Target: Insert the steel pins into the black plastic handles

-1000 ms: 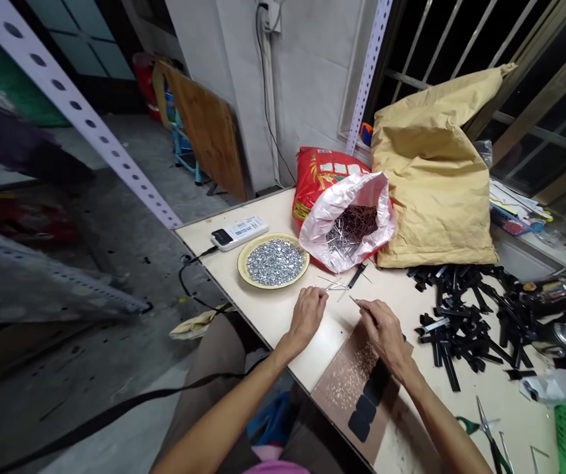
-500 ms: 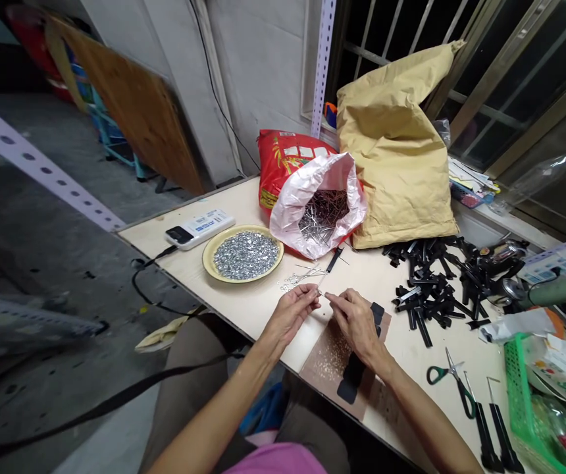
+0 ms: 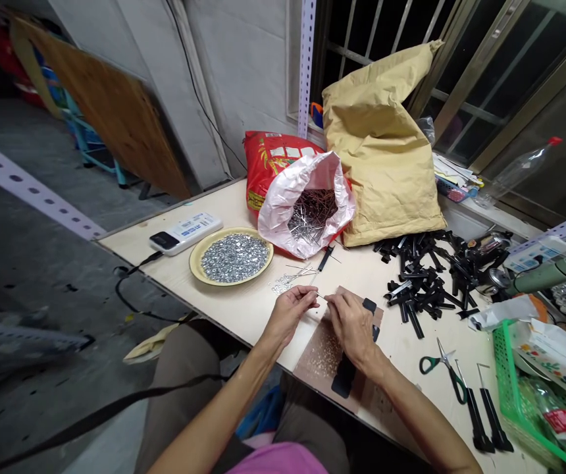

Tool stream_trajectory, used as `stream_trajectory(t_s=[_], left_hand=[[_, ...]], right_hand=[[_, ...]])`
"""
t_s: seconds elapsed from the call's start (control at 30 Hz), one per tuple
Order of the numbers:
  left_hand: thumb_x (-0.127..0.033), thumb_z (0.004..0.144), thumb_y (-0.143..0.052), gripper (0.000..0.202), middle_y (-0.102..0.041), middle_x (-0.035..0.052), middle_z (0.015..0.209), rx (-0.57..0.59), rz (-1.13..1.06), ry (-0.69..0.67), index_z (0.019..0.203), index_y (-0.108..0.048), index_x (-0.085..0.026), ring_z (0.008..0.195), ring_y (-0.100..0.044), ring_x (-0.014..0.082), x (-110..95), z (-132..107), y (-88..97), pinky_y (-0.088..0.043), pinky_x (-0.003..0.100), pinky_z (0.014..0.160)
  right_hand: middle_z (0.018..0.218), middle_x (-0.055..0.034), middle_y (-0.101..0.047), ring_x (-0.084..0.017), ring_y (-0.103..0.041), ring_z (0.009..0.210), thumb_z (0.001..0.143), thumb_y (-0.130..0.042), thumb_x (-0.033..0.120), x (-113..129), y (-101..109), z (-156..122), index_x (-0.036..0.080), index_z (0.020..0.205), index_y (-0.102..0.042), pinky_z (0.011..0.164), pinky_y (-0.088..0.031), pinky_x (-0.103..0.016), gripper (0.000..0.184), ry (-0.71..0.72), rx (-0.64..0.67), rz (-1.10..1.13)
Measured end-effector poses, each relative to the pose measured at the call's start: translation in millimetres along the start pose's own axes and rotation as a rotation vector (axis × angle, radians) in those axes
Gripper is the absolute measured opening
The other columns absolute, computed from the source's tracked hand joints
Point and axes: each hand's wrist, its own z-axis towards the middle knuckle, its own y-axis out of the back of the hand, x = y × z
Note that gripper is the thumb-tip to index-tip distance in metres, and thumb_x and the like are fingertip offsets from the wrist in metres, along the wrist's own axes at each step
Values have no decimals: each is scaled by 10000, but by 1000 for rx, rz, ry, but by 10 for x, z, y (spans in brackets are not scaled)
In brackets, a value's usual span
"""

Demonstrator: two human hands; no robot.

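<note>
Over the near edge of the table, my left hand (image 3: 290, 311) has thumb and forefinger pinched together at one end of a thin metal pin (image 3: 321, 297). Any small piece between those fingertips is too tiny to make out. My right hand (image 3: 353, 322) is closed, its fingertips gripping the pin's other end. Just beyond the hands lie loose pins and small silver pieces (image 3: 283, 284), along with a black-handled tool (image 3: 326, 258). A yellow plate (image 3: 195, 275) heaped with small silver metal pieces (image 3: 236, 257) stands to the left.
A red bag (image 3: 263, 168) of metal pins leans by a brown paper sack (image 3: 382, 178). Black clips (image 3: 421, 283) lie piled at right, near scissors (image 3: 443, 362), hook tools (image 3: 493, 421) and a green basket (image 3: 505, 375). A brown board (image 3: 320, 359) lies under my right hand; a power bank (image 3: 187, 232) sits left.
The camera has turned slightly right, so the scene sits further left. My right fingers have curled in more around the pin; both hands stay close together.
</note>
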Motion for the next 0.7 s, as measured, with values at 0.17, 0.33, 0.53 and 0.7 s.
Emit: stream_trajectory(t_s=[0.17,0.33,0.53,0.7], left_hand=[[-363,505,-809,342,-639,-9,658,3,137,-81,707,-656,-133,555,-581,97,46,-20,-36,-484,249,604],[-372,499,-808,352,-635,-11,639,20,151,-57,699,-651,-129,534,-575,94,78,-28,-66,-469,239,581],[-361,543,-793,329,-640,-9,646,63,203,-45,738,-662,-131,550,-574,98,107,-28,-87,-472,243,598],[-371,542,-809,362,-642,-10,633,119,107,68,775,-680,-126,542,-550,79,118,-11,-74,-485,240,612]], right_hand=[[831,-69,-628,-172,-584,771,957,-406,225,-21,-45,-46,201,953,-641,686,-434,-266,237,11,-41,-112],[801,-55,-634,-155,-592,715,973,-360,251,-48,-13,-83,185,918,-614,632,-416,-247,268,-52,-21,-34],[751,-27,-609,-156,-584,665,968,-344,283,-108,35,-104,202,851,-579,575,-400,-239,275,-165,65,106],[769,-40,-612,-150,-587,668,958,-360,281,-147,34,-118,198,842,-593,578,-410,-234,273,-138,40,87]])
